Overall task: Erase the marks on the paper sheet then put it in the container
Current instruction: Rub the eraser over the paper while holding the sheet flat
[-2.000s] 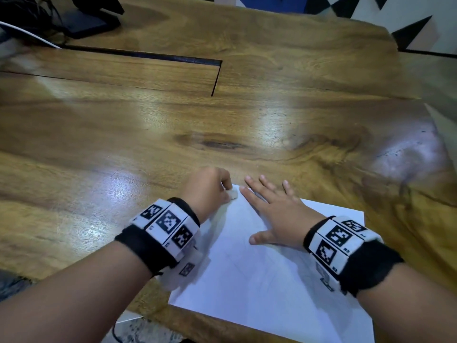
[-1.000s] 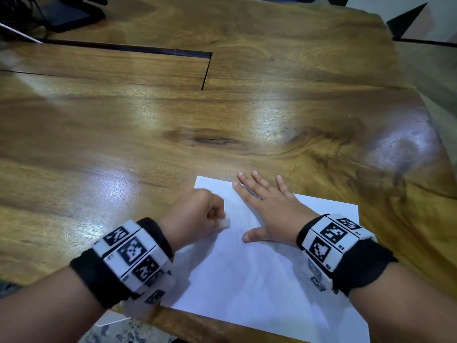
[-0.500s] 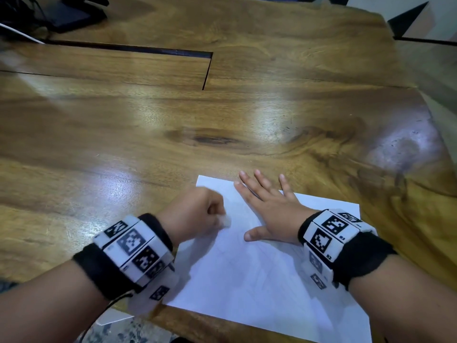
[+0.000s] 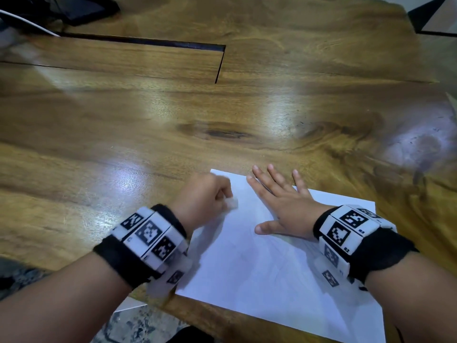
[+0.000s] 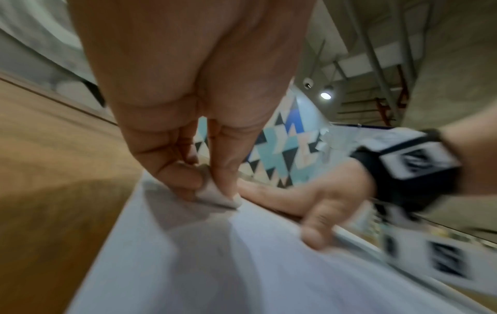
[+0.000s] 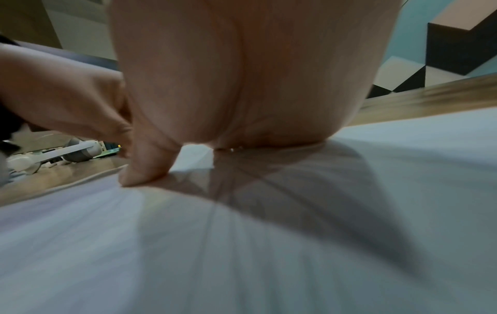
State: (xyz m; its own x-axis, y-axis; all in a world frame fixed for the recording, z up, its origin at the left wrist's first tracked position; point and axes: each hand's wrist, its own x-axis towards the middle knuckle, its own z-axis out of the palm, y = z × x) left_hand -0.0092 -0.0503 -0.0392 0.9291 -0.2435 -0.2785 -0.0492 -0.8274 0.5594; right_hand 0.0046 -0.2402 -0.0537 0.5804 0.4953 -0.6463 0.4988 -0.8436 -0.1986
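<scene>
A white paper sheet (image 4: 267, 273) lies at the near edge of the wooden table (image 4: 173, 115), with only faint grey pencil lines on it. My left hand (image 4: 205, 199) is curled in a fist near the sheet's far left corner and pinches a small white eraser (image 4: 232, 203) against the paper; the left wrist view shows the eraser (image 5: 212, 191) between thumb and fingers. My right hand (image 4: 279, 199) lies flat with spread fingers on the sheet's far edge and presses it down. In the right wrist view the palm (image 6: 242, 85) rests on the paper (image 6: 242, 244). No container is in view.
A dark slot (image 4: 148, 42) and a seam cross the far part of the table. Dark devices and a white cable (image 4: 27, 22) sit at the far left corner. The table's near edge runs just under the sheet, with patterned floor (image 4: 138, 325) below.
The left hand with the eraser went from the sheet's far corner back toward me along its left part, then rubbed in place. The right hand stayed flat on the paper.
</scene>
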